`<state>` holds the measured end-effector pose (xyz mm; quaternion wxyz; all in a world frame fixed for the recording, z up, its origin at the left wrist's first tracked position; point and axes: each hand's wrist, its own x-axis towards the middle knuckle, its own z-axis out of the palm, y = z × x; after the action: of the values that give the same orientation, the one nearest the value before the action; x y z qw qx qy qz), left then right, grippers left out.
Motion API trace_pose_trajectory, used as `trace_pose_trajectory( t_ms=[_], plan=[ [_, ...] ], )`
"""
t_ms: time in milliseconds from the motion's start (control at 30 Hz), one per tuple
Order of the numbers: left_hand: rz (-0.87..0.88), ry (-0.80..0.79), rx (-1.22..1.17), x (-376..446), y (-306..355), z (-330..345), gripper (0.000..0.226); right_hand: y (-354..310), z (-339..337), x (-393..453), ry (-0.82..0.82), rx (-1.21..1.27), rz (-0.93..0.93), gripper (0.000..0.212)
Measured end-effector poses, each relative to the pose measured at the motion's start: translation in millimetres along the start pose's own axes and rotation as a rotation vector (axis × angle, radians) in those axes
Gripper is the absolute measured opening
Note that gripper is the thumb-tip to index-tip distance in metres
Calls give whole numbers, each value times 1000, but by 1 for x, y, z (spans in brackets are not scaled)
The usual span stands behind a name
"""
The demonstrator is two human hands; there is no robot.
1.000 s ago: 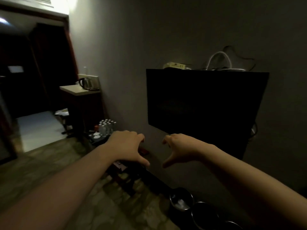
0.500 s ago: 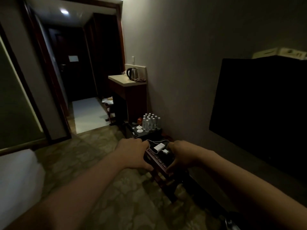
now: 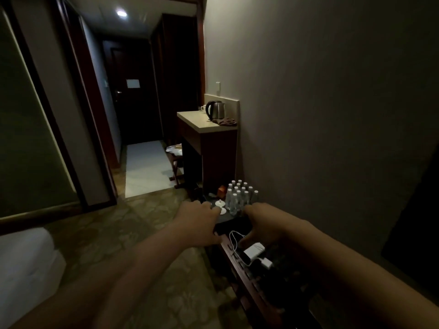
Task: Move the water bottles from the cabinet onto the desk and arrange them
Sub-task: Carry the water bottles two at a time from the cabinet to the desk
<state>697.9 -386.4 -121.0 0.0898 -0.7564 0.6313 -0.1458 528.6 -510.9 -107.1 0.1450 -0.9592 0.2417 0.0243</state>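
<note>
Dim room. White bed (image 3: 26, 264) corner at far left. Left hand (image 3: 198, 218) reaches forward, fingers loosely bent, gripping nothing, thumb spread. Just beyond it, a white lidded cup (image 3: 220, 205) on a low dark table (image 3: 234, 225). Water bottles (image 3: 240, 195) stand clustered, white caps up, on that table against the wall. Behind them, a taller counter (image 3: 204, 124) with a kettle (image 3: 216, 110). Right hand (image 3: 263, 224) reaches alongside, fingers loosely curled, empty. Below it, a white charger (image 3: 254, 250) with cable.
</note>
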Motion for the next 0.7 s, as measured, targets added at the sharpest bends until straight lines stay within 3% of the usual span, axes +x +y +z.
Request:
trace_pose_trajectory(
  t_ms=[100, 400, 700],
  plan=[
    [-39, 2, -47, 54, -36, 17, 68, 21, -11, 70, 14, -7, -7, 60],
    [-60, 57, -85, 209, -153, 104, 70, 73, -15, 270, 49, -44, 87, 63],
    [156, 146, -65, 415, -270, 172, 65, 129, -42, 461, 195, -2, 341, 59]
  ],
)
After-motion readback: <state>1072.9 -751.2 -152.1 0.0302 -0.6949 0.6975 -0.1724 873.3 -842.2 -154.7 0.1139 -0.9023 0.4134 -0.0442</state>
